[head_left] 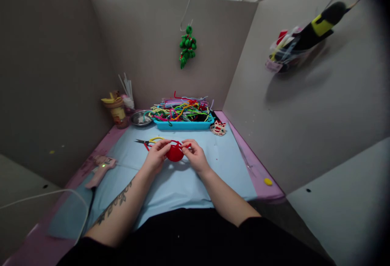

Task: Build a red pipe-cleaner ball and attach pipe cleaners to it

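Observation:
Above the middle of the light blue cloth I hold a rounded red fuzzy piece (175, 153), apparently shaped from pipe cleaner, with a thin red loop at its top. My left hand (157, 155) pinches its left side between thumb and fingers. On the opposite side my right hand (196, 155) has its fingers closed at the loop, where a short red end sticks out. Scissors (148, 141) with yellow handles lie just beyond my left hand, blades pointing left. A red strip (146, 147) shows beside them, partly hidden by that hand.
A blue tray (183, 125) heaped with colourful pipe cleaners stands at the back, beside a metal bowl (141, 118) and a patterned craft piece (218, 128). A pink glue gun (102, 170) with a cord lies left. Grey partitions (146, 46) enclose the table; a green ornament (188, 48) hangs behind.

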`<state>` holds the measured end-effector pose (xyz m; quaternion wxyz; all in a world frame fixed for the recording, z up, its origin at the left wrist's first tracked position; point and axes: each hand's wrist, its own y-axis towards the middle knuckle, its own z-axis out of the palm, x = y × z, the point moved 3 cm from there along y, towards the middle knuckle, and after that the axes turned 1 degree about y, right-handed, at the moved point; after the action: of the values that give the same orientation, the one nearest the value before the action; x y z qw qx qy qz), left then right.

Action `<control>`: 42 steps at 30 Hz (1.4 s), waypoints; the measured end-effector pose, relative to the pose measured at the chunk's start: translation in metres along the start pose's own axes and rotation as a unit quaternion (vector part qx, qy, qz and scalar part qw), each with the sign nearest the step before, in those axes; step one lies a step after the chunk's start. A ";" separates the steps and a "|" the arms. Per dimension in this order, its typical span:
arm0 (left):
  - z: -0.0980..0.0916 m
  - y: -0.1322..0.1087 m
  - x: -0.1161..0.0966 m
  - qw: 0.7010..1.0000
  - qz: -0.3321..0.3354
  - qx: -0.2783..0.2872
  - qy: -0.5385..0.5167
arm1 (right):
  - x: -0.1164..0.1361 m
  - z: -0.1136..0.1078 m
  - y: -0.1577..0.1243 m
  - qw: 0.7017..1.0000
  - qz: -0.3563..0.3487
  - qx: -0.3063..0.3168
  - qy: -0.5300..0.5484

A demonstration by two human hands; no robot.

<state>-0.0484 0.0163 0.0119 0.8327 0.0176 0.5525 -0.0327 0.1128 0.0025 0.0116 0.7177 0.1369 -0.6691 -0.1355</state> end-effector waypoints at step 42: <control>0.004 -0.003 -0.007 0.930 0.162 0.065 0.322 | -0.001 0.005 -0.005 0.994 -0.032 0.011 -0.102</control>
<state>-0.0481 0.0131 0.0202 0.6007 0.1709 0.7775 0.0744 0.1081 -0.0016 0.0092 0.6392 0.1518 -0.7357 -0.1646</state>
